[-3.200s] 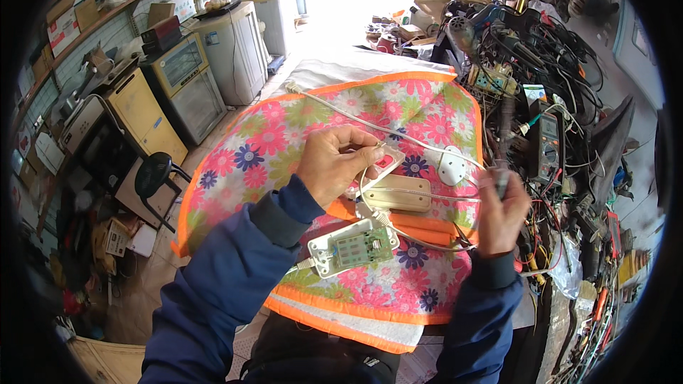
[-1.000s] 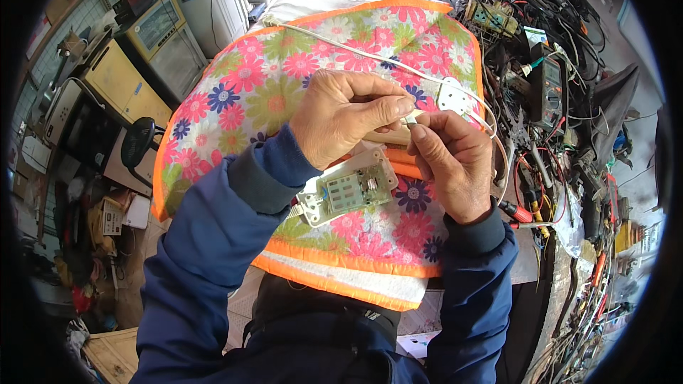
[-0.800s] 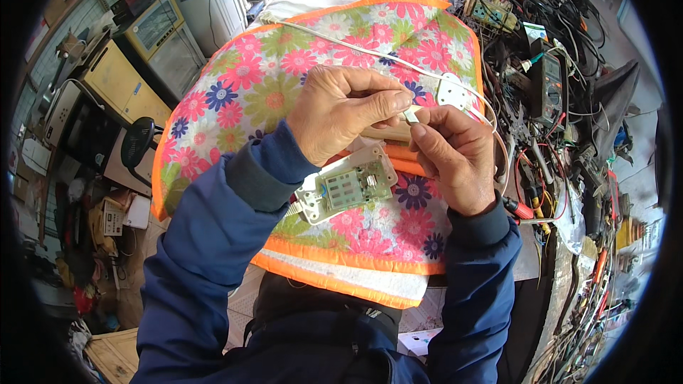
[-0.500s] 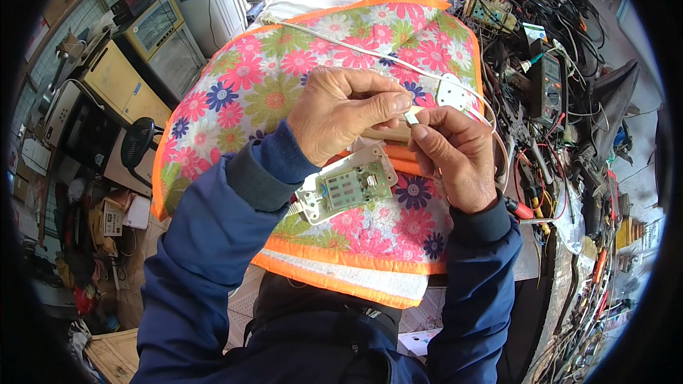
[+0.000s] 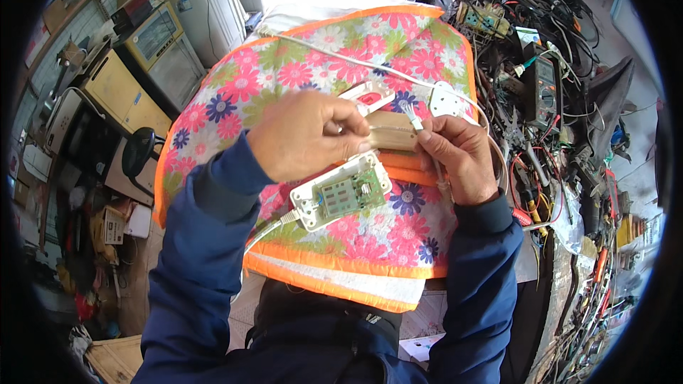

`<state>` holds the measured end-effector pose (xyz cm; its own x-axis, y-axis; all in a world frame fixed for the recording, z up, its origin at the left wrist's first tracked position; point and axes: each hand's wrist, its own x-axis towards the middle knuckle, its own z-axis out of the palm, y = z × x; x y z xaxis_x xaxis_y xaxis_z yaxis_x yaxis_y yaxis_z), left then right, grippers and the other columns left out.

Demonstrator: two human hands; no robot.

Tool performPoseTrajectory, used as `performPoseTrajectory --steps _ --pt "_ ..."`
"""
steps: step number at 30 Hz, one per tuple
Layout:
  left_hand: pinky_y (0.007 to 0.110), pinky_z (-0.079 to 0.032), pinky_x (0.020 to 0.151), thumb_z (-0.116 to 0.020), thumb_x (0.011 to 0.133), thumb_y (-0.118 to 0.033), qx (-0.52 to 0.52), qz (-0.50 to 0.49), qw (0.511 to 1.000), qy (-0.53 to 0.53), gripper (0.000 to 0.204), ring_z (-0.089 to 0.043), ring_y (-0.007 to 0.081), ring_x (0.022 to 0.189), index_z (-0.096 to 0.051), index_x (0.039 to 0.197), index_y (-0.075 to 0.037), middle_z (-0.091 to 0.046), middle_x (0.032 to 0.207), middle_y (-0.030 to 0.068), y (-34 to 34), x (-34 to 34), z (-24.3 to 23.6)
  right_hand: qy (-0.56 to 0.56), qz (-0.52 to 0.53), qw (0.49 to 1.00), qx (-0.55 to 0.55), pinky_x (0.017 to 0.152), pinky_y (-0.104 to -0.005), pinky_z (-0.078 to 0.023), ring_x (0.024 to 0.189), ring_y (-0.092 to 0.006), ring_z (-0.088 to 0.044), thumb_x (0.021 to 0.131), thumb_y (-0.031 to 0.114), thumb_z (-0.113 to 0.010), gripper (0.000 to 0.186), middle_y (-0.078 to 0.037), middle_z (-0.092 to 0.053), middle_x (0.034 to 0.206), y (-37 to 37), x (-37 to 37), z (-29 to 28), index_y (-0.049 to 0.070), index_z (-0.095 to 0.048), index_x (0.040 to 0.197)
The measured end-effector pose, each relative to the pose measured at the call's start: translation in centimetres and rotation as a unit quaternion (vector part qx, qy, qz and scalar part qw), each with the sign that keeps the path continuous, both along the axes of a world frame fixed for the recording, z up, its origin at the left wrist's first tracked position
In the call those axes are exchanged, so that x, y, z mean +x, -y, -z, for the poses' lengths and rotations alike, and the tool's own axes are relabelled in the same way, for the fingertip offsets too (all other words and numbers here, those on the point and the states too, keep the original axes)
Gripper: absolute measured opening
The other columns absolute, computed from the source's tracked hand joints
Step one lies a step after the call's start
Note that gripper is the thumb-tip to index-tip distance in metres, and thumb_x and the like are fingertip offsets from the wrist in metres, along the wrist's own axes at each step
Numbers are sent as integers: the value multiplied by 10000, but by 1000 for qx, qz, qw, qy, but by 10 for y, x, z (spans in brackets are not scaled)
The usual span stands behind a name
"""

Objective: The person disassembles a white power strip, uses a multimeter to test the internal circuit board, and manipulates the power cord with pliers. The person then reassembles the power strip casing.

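Note:
My right hand [image 5: 459,153] pinches a white cable end [image 5: 415,122] between thumb and forefinger, and thin pale strands fan out from its tip. To the left, my left hand [image 5: 309,131] is slightly smeared, its fingertips pressed together; whatever may be between them is too small to make out. Just below it lies an opened white controller housing [image 5: 306,199] with a green circuit board [image 5: 345,195] inside and a cable leaving its lower left corner. Behind the fingers are a brown block [image 5: 391,136] and a white cover [image 5: 371,97] with a red oval.
A flowered cloth [image 5: 235,85] with orange edging covers the work surface. Across it runs a white cable [image 5: 341,59], near a white piece with holes [image 5: 446,102]. Tangled wires, tools and a multimeter [image 5: 546,89] crowd the right. Cabinets [image 5: 121,85] stand at the left.
My left hand has moved left and slightly down, away from my right hand. The strands at the cable end now show spread out. The controller housing appears shifted slightly left.

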<state>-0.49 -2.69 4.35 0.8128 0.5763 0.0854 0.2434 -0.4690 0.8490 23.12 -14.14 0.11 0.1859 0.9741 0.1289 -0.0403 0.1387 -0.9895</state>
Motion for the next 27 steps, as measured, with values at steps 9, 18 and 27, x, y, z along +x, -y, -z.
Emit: performPoseTrajectory --steps 9,18,27 --pt "213 -537 652 -703 949 -108 -155 14 974 167 276 -650 78 737 -635 1160 57 -689 882 51 20 19 9 -15 -25 999 38 550 -207 -438 619 -54 -566 952 72 -693 88 -18 -680 773 4 -15 -10 -2 -717 991" --pt "246 -542 663 -649 983 -106 -240 18 953 182 218 -657 105 731 -640 1137 49 -685 855 63 17 23 12 -75 -44 992 88 602 -234 -485 685 -76 -599 947 -17 -667 46 -40 -685 816 5 -30 -3 -29 -684 988" --pt "213 -522 639 -630 984 -86 -307 -3 920 245 102 -633 83 716 -665 1038 -7 -690 884 48 22 22 16 -142 -79 970 184 671 -242 -516 776 -112 -663 935 -28 -674 112 -53 -696 875 -5 -47 6 31 -580 930"
